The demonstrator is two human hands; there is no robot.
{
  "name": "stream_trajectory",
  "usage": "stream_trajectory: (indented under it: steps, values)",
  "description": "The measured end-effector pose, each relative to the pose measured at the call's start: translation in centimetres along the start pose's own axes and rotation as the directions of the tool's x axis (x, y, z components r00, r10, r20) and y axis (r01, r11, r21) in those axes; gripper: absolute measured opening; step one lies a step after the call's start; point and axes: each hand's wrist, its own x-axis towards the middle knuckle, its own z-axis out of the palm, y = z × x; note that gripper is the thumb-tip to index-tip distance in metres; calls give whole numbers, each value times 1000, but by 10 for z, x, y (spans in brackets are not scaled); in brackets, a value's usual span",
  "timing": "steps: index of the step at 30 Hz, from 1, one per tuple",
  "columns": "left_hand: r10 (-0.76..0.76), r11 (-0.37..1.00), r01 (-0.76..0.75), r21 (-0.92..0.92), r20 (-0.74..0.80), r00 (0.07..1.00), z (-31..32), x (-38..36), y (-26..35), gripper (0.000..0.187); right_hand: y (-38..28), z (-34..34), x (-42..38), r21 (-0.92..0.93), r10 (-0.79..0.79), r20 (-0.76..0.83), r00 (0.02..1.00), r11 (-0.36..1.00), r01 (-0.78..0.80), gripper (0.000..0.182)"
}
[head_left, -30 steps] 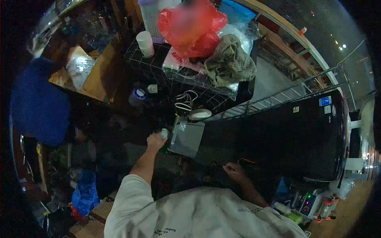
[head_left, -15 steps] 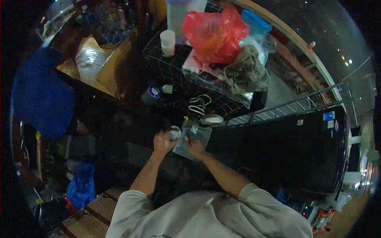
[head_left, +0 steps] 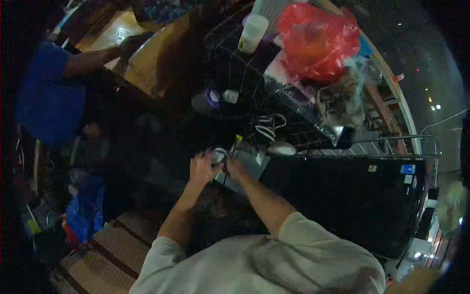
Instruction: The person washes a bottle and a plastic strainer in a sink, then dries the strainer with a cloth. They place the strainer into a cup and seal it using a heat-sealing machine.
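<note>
My left hand (head_left: 201, 169) is wrapped round a small, round, whitish thing with a pale rim (head_left: 219, 156), like a cup or a bowl; its kind is not clear. Close against it on the right is my right hand (head_left: 236, 169), fingers bent together, slightly blurred. Whatever it may hold is hidden. Under and beyond the hands lies a flat grey board or tray (head_left: 259, 159). A thin dark stick with a yellow tip (head_left: 238, 138) rises beside my right hand. Just right of the board sits a pale oval thing (head_left: 282, 148).
A black fridge-like box (head_left: 352, 196) stands at right. Ahead, a wire rack carries a white cup (head_left: 253, 33), a red plastic bag (head_left: 318, 44) and a grey cloth (head_left: 342, 100). A white cable (head_left: 269, 127) lies coiled. At left is a person in blue (head_left: 51, 98).
My view has turned, shifting the rack's things right. My right hand has come closer to the round thing in my left hand. The person in blue now stretches an arm toward the cardboard box.
</note>
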Motion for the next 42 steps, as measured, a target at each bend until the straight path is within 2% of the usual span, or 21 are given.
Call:
stream_trajectory:
  steps: [2,5,6,8,9,10,11,13,15,16,23,25,26,27,28,30,31,33,34,35,42]
  values:
    - [51,998,-44,40,-184,982,-18,-10,14,90,-7,-7,-7,261,-156,199,968,960,101,47]
    - [265,964,-228,137,-417,870,-6,-14,11,94,-7,3,-4,843,-92,129,987,534,-60,46]
    - [267,963,-229,144,-390,881,1,-14,9,94,-2,1,6,404,-328,46,943,870,283,47]
    - [280,937,-242,251,-132,951,19,-19,6,90,27,14,39,-167,-526,114,843,826,538,49]
    - [290,933,-254,254,-115,950,18,-20,8,90,53,28,73,362,-292,128,948,904,229,41]
    - [298,943,-251,220,-215,930,12,-18,13,86,69,35,93,760,-86,262,961,632,-151,37]
    - [296,951,-250,181,-309,904,11,-21,15,82,68,34,86,770,-75,258,963,618,-158,37]
    - [299,943,-272,192,-134,945,38,-23,-2,81,25,26,36,663,9,234,972,730,-166,34]
    - [324,946,-296,134,-348,880,25,-19,5,79,1,20,20,607,39,228,973,776,-174,31]
    - [295,939,-245,242,-199,934,16,-20,12,77,-3,19,17,593,50,231,972,784,-181,30]
    - [244,962,-208,179,-215,945,14,-12,0,72,-19,9,-5,545,90,252,964,810,-218,23]
    - [282,958,-238,160,-375,883,11,-6,-6,71,-19,12,-9,608,-17,267,963,779,-155,26]
    - [220,974,-226,6,-243,945,9,-2,-9,70,61,58,82,585,-404,122,906,767,263,25]
    - [170,972,-184,-144,-101,980,11,2,-14,70,137,100,167,528,-721,-44,691,571,629,24]
    - [226,946,-254,-200,-151,962,14,7,-20,73,118,82,149,282,-836,47,547,536,796,24]
    - [234,932,-298,-204,-288,929,0,12,-10,73,75,54,101,31,-897,179,403,415,909,26]
    - [236,917,-342,-204,-412,880,-4,13,-7,73,56,44,76,92,-785,173,595,614,784,25]
    - [321,935,-354,-32,-350,880,6,12,-17,72,35,33,58,151,-632,177,755,775,613,24]
    - [391,920,-365,141,-272,880,8,10,-18,71,28,32,57,543,-354,169,920,812,213,24]
    - [390,920,-364,142,-272,880,9,7,-20,71,22,32,54,804,-57,294,954,555,-214,24]
    - [375,927,-333,172,-424,824,30,6,-33,45,-25,21,-34,792,-138,38,990,608,54,23]
